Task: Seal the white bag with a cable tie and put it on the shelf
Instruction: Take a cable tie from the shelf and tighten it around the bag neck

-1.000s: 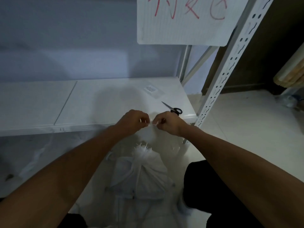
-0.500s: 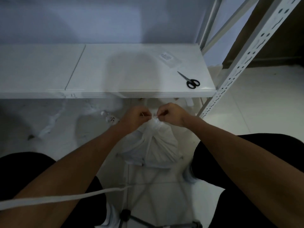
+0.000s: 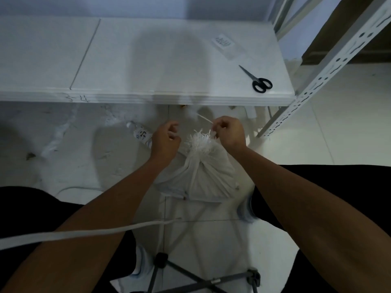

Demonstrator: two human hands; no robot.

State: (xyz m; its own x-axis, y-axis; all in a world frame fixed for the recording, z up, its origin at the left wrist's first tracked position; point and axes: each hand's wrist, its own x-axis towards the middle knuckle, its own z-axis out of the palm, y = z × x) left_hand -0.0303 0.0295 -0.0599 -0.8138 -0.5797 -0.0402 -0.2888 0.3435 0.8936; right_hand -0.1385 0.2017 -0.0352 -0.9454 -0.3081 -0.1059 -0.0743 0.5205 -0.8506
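Observation:
The white bag (image 3: pixel 208 176) sits on the floor between my knees, its gathered mouth a frayed tuft (image 3: pixel 201 140) pointing up. My right hand (image 3: pixel 229 132) is right of the tuft and pinches a thin white cable tie (image 3: pixel 204 119), whose free end slants up-left. My left hand (image 3: pixel 166 137) hovers just left of the tuft, fingers loosely curled, a small gap between it and the bag; nothing shows in it. The white shelf board (image 3: pixel 148 60) runs across the top, just beyond both hands.
Black scissors (image 3: pixel 257 79) and a small clear packet (image 3: pixel 227 45) lie at the shelf's right end. A perforated upright post (image 3: pixel 313 81) stands at right. A plastic bottle (image 3: pixel 140 134) and scraps lie on the floor at left. A white strap (image 3: pixel 84 233) and tripod legs (image 3: pixel 190 275) are near me.
My left hand has let go of the tie and moved slightly left. My right hand keeps the tie beside the bag's gathered mouth. The view has tilted down a little.

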